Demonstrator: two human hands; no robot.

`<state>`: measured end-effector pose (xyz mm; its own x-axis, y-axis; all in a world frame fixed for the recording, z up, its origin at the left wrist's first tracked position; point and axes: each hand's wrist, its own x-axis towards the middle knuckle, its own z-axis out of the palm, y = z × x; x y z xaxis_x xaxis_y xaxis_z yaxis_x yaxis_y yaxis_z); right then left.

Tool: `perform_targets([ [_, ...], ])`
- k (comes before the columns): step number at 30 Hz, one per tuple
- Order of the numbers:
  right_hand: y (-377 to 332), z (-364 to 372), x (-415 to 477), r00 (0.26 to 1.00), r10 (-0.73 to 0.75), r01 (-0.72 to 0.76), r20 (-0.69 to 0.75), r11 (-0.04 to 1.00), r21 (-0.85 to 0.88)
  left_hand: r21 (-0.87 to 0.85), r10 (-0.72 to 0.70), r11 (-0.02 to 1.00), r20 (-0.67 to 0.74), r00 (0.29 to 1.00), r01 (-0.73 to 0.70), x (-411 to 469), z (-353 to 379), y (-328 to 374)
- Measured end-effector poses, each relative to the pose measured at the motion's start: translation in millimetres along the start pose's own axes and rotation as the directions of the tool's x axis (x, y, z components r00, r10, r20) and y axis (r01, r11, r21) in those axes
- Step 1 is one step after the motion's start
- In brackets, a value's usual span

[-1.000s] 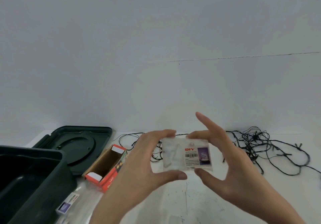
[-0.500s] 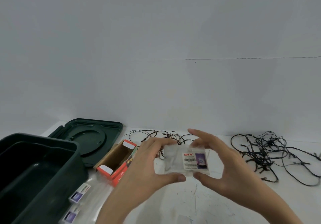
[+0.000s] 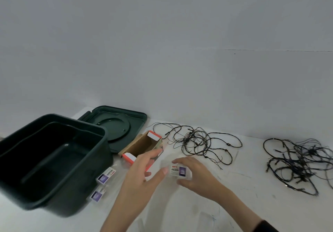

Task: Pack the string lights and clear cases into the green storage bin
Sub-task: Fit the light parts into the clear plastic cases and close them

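My right hand grips a small clear case with a white and purple label, low over the table. Just left of it, my left hand has its fingers spread and its thumb close to the case, holding nothing. The green storage bin stands open at the left; its inside looks dark and bare. Two more clear cases lie against the bin's right side. One tangle of black string lights lies behind my hands, and a second tangle lies at the right.
The bin's green lid lies flat behind the bin by the wall. An open orange and brown cardboard box lies on its side between the lid and my left hand. A grey wall bounds the white table at the back.
Both hands brought the case down from chest height to just above the table. My left hand let go and spread open; my right hand keeps the case. The view tilted down and left.
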<state>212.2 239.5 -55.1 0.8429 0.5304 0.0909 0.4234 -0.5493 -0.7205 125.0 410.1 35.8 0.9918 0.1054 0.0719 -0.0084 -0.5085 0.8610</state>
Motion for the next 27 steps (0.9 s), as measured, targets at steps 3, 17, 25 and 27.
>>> perform_targets([
  [3, 6, 12, 3, 0.999, 0.0, 0.001, 0.044, 1.0, -0.011, 0.009, -0.036, 0.999, -0.021, 0.999, 0.036, -7, -5, -3],
  [17, -5, -1, -11, 0.997, 0.055, -0.053, 0.05, 0.998, -0.045, 0.027, -0.046, 0.999, 0.03, 0.999, 0.045, -19, 8, 1],
  [25, -7, -36, -85, 0.979, 0.118, -0.124, -0.164, 0.992, -0.031, -0.036, 0.075, 0.997, 0.229, 0.97, -0.069, -37, 62, 24],
  [27, -10, -47, -114, 0.962, 0.179, -0.188, -0.207, 0.982, -0.023, -0.052, 0.112, 0.994, 0.295, 0.949, -0.101, -45, 79, 30],
])
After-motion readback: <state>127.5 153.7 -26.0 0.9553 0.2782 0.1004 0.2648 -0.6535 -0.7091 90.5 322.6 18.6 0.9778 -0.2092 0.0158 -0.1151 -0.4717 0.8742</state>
